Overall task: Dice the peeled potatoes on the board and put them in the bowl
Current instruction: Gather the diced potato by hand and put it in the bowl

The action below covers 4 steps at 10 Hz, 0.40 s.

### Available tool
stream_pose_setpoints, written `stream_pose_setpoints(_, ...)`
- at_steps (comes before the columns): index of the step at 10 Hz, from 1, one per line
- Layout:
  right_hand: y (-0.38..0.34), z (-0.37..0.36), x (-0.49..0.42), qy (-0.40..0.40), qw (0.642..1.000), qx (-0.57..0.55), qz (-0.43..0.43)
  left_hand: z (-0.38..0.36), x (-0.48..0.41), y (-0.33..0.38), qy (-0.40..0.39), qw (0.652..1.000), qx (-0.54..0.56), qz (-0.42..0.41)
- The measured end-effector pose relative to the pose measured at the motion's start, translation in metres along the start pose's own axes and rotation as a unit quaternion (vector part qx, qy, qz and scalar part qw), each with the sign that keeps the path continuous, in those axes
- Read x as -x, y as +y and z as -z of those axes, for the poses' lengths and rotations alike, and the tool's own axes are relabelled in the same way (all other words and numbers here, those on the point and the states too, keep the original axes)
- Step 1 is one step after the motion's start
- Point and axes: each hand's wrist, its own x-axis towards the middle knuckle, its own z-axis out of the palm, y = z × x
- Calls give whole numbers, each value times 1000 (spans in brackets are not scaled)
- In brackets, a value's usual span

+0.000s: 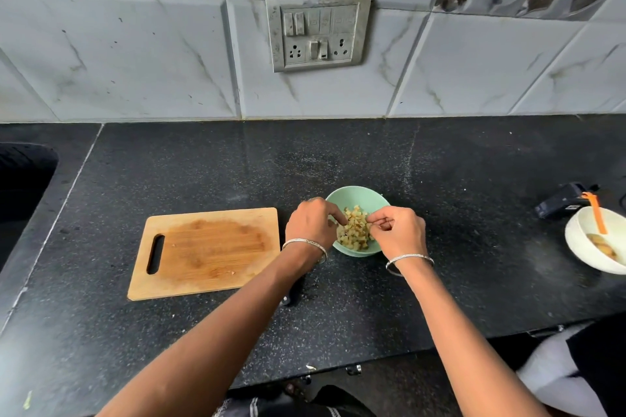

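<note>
In the green bowl, a heap of diced potato.

Mint green bowl, pale yellow-brown potato dice, tan wood-grain board, black speckled desk, white marbled wall tiles.

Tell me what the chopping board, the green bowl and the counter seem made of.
Chopping board: probably bamboo or wood, matt, with striped grain. Green bowl: smooth, evenly coloured, perhaps plastic or glazed ceramic; unclear. Counter: polished black stone, speckled like granite.
</note>
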Motion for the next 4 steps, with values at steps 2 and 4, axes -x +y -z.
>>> stream_pose_setpoints(2,-16,-6,-2,30,999,-11,30,11,-3,-26,25,999,30,1)
stream_pose_setpoints(4,-38,-19,-7,25,998,-11,56,27,3,-55,85,994,64,27)
